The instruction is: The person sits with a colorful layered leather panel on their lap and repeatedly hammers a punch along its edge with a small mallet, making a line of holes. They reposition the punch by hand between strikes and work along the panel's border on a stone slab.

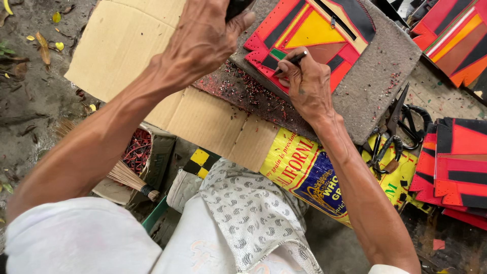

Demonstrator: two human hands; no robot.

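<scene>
- Red, orange and yellow patchwork panel (314, 35) with black strips and zigzag edges lies on a grey felt pad (375, 66), top middle of the view.
- Yellow sack (304, 167) with a blue oval label and red lettering is spread under the pad, beside a flat brown cardboard sheet (132, 45).
- Right hand (307, 83): grip pressed together, pinching a thin dark punch tool (291, 61) whose tip meets the panel's lower left edge.
- Left hand (203, 35) is raised above, closed around something dark; can't tell what.
- Black-handled scissors (401, 127) rest just right of the pad, near a stack of red and black pieces (456, 167).
</scene>
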